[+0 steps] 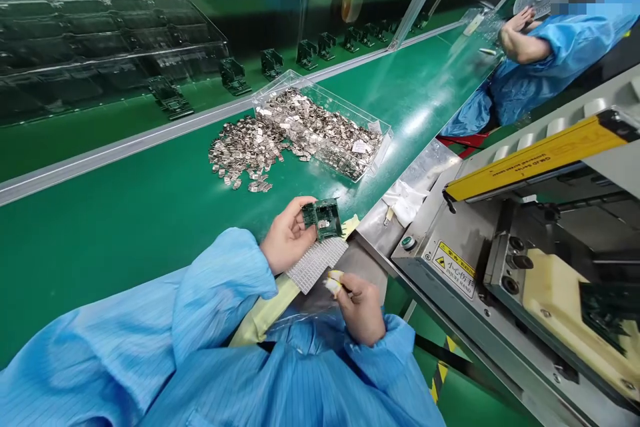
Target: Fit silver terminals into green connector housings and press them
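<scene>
The person's left hand is grasping a green circuit board, its fingers curled around the near edge and the board tilted up, clear of the green worktop and close to its right edge. The right hand is pinching a small pale yellow-and-white piece between thumb and fingers; it is too small to tell what it is. The hands are near each other, not touching. Just below the board, a silver mesh strip is lying across a pale yellow strip. Blue smock sleeves are covering both forearms.

Farther up the worktop, a clear plastic tray is holding a mass of silver metal parts, and a loose heap of silver parts is lying against its left end. Black fixtures are standing in a row beyond a grey rail along the far edge. To the right, a machine is standing with a yellow light-curtain bar and a warning label. In the top right corner, a person in a blue smock is holding one hand up.
</scene>
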Motion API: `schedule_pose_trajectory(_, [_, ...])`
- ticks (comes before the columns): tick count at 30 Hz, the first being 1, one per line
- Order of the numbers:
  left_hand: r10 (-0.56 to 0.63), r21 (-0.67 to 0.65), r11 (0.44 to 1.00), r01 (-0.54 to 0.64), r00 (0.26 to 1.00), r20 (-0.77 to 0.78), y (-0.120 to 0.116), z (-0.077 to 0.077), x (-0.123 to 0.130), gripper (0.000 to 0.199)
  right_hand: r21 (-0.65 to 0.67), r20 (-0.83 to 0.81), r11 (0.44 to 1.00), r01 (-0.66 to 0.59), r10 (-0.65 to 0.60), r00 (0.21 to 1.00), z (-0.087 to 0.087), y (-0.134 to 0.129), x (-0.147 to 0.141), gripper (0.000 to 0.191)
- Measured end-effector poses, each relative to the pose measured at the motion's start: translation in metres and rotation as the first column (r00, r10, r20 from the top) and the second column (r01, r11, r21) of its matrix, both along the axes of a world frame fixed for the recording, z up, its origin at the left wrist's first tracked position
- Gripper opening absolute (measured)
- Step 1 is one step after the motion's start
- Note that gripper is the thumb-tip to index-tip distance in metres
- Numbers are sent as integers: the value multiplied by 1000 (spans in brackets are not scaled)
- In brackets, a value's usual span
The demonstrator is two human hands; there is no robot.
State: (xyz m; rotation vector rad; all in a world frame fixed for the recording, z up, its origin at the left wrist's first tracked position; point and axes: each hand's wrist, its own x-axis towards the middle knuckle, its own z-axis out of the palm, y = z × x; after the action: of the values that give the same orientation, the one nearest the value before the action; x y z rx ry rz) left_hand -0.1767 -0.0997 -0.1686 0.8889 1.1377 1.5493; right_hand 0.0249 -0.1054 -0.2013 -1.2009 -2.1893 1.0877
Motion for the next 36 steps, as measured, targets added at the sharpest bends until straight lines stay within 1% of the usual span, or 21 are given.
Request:
schedule_pose_trajectory(3, [-3, 24, 1000, 3, 1000, 8, -4, 1, 1, 42, 106, 13, 994, -17, 15, 1000, 22, 1, 6, 29])
schedule_pose_trajectory(6, [-2, 32, 999, 2, 1000, -18, -11, 1, 1, 39, 125, -46, 992, -9, 15, 999, 42, 1, 10, 25])
schedule_pose_trajectory(9, [-19, 57, 998, 22, 999, -46, -19, -2, 2, 33, 117, -159, 989, 91, -72, 985, 56, 3, 9, 18])
schedule_pose_trajectory(11, [-30, 77, 996, 35, 997, -66, -24, -4, 3, 31, 130, -249, 976, 173, -137, 959, 61, 5, 3, 11])
schedule_pose_trajectory(14, [-45, 93, 994, 55, 993, -106, -28, -4, 5, 31, 176, -354, 949, 263, -188, 916, 62, 11, -14, 3])
schedule_pose_trajectory(16, [-58, 97, 993, 72, 989, -135, -29, -4, 6, 31, 207, -390, 934, 290, -193, 900, 60, 14, -27, 5])
schedule_pose_trajectory(21, [-75, 90, 992, 94, 978, -195, -29, -5, 5, 33, 303, -370, 918, 256, -134, 919, 53, 16, -50, 14])
schedule_pose_trajectory(25, [-74, 83, 992, 92, 977, -199, -30, -6, 5, 36, 389, -329, 888, 245, -115, 937, 54, 13, -61, 20])
schedule_pose_trajectory(28, [-72, 74, 993, 90, 975, -212, -30, -4, 5, 37, 400, -306, 878, 261, -141, 942, 56, 11, -67, 18])
schedule_pose_trajectory(31, [-65, 77, 993, 86, 969, -239, -31, -1, 5, 36, 392, -301, 874, 288, -174, 938, 56, 11, -70, 12])
schedule_pose_trajectory(36, [-51, 74, 995, 74, 959, -279, -32, 3, 5, 33, 350, -309, 883, 312, -205, 929, 56, 10, -71, 5])
